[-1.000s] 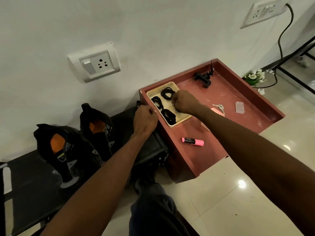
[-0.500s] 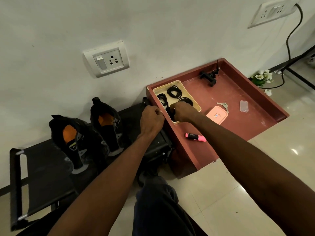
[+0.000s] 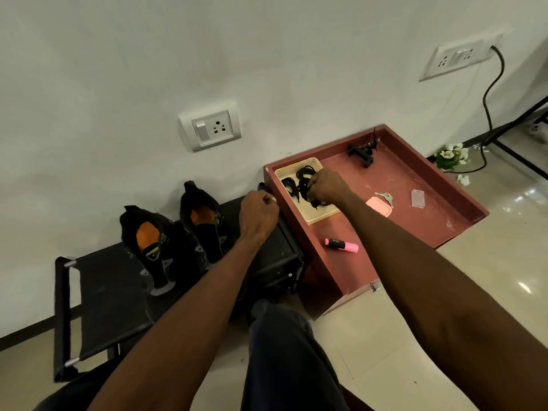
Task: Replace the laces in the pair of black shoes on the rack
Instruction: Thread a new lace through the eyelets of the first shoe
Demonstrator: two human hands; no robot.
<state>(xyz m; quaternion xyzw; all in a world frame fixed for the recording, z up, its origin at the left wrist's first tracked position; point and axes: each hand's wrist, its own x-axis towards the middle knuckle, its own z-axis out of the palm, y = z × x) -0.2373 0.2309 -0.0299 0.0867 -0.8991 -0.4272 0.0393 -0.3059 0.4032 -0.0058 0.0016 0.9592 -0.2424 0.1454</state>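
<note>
Two black shoes with orange insoles, the left shoe (image 3: pixel 154 247) and the right shoe (image 3: pixel 204 221), stand on the black rack (image 3: pixel 103 295) against the wall. A cream tray (image 3: pixel 317 216) in the red box holds several coiled black laces (image 3: pixel 289 185). My right hand (image 3: pixel 327 186) is over the tray, its fingers pinching a bundle of black laces (image 3: pixel 305 188). My left hand (image 3: pixel 259 215) is curled at the rack's right end beside the box's left wall; what it holds is hidden.
The red box (image 3: pixel 462 200) also holds a pink highlighter (image 3: pixel 341 244), a pink case (image 3: pixel 378 206), keys (image 3: pixel 385 197), a clear plastic piece (image 3: pixel 417 198) and a black clip (image 3: pixel 360 151). Wall sockets, a black cable and white flowers (image 3: pixel 450 155) are at right. My knee (image 3: pixel 284 345) is below.
My right hand has moved back up the tray and now lifts a bundle of black laces. The view has shifted, showing more of the rack. My left hand stays put.
</note>
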